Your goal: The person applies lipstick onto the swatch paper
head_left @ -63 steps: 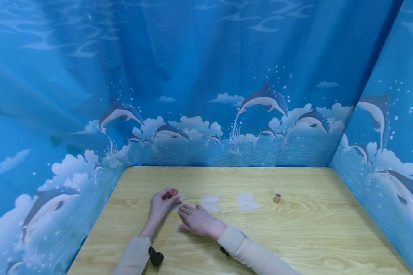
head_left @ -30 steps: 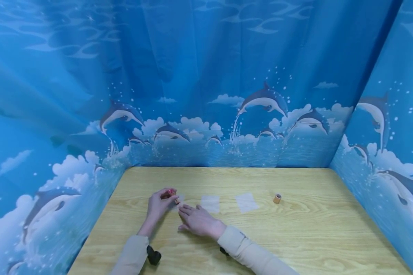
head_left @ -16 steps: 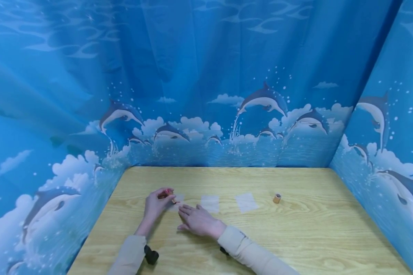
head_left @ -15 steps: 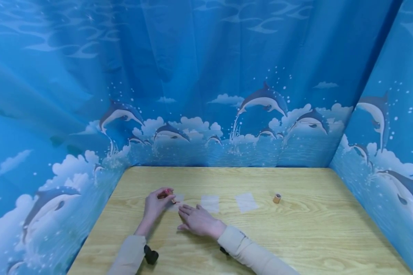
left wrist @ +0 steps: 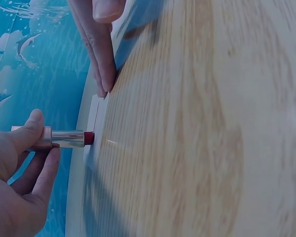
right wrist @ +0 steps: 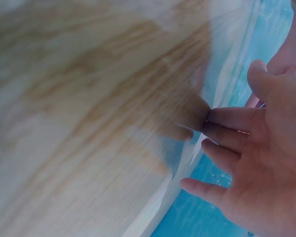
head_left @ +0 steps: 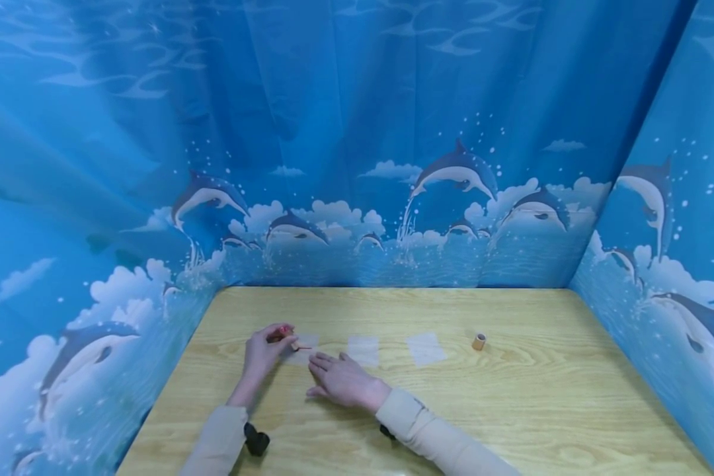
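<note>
My left hand (head_left: 260, 356) pinches a lipstick (left wrist: 66, 138) between thumb and fingers, its case gold and silvery. In the left wrist view the red tip meets a thin white sheet of paper (head_left: 311, 340) lying on the table. A short red line (head_left: 305, 348) runs across that sheet, to the right of the lipstick. My right hand (head_left: 344, 381) lies palm down with straight fingers, their tips on the sheet's right edge. From the right wrist view, its fingers (right wrist: 227, 136) reach down to the tabletop, slightly spread.
Two more white sheets, a middle one (head_left: 363, 351) and a right one (head_left: 426, 348), lie in a row on the wooden table (head_left: 512, 410). Farther right stands a small copper-coloured lipstick cap (head_left: 478, 342), dark opening upward. Blue dolphin curtains (head_left: 345, 132) enclose the table's back and sides.
My left hand has moved steadily left with the lipstick. A red line has appeared on the left sheet and grown longer. My right hand has stayed in place.
</note>
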Action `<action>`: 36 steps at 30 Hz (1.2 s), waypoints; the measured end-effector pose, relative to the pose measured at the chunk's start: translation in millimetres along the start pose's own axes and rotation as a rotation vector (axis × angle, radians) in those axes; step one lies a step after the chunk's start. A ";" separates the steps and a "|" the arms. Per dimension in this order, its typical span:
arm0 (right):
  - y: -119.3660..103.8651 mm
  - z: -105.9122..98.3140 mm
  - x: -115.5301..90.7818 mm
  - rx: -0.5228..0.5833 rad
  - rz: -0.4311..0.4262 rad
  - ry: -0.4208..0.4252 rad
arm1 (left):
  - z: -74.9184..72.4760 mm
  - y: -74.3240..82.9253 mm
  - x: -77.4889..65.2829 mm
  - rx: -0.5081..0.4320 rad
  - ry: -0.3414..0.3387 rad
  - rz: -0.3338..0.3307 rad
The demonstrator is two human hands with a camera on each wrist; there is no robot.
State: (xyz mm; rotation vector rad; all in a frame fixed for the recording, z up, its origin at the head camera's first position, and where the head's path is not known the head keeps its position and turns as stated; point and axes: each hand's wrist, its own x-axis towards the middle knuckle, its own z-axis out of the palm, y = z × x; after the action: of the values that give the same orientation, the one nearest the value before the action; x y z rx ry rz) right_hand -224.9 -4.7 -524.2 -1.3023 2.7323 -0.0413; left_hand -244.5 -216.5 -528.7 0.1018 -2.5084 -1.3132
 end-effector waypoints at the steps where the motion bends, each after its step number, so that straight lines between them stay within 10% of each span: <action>1: 0.0 0.1 0.1 0.001 0.001 -0.002 | -0.3 -0.6 0.4 -0.004 0.002 -0.001; 25: -1.2 -0.5 4.6 -0.005 0.015 -0.015 | -12.9 -5.6 -1.0 0.008 0.033 0.017; 36: -2.7 -0.6 4.7 -0.004 0.023 -0.014 | -18.9 -10.1 -1.9 -0.133 0.111 -0.095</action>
State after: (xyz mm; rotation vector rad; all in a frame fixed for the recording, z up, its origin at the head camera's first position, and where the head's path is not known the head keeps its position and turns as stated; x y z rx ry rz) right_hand -225.9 -10.1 -523.8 -1.2673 2.7365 -0.0247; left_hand -237.8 -236.9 -527.2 0.2604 -2.3427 -1.4655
